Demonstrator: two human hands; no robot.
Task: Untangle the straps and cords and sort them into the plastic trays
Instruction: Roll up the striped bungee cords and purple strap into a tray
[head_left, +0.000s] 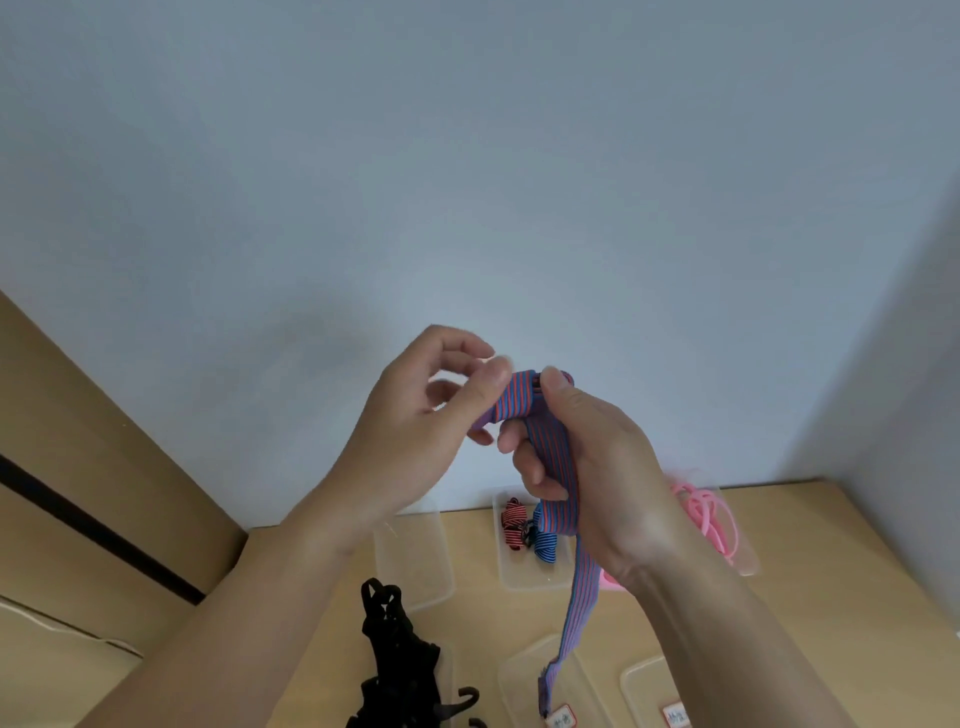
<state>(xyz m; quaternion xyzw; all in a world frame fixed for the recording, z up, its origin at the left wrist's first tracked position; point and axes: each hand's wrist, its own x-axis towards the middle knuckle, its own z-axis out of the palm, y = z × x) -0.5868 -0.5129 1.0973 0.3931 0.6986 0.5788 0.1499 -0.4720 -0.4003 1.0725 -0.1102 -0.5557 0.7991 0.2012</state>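
We hold a blue-and-red striped elastic strap (569, 597) above the table: our left hand (415, 415) pinches its folded top, our right hand (587, 467) grips just below, and it hangs lengthwise straight down. The far middle clear plastic tray (535, 579) holds rolled striped straps (511, 522); the far right tray (748, 556) holds pink cord (711, 514).

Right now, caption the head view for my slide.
A striped strap held by left hand and right hand above the trays.

Bottom edge crops the black straps (400, 670); tray labels (563, 718) seem unreadable.
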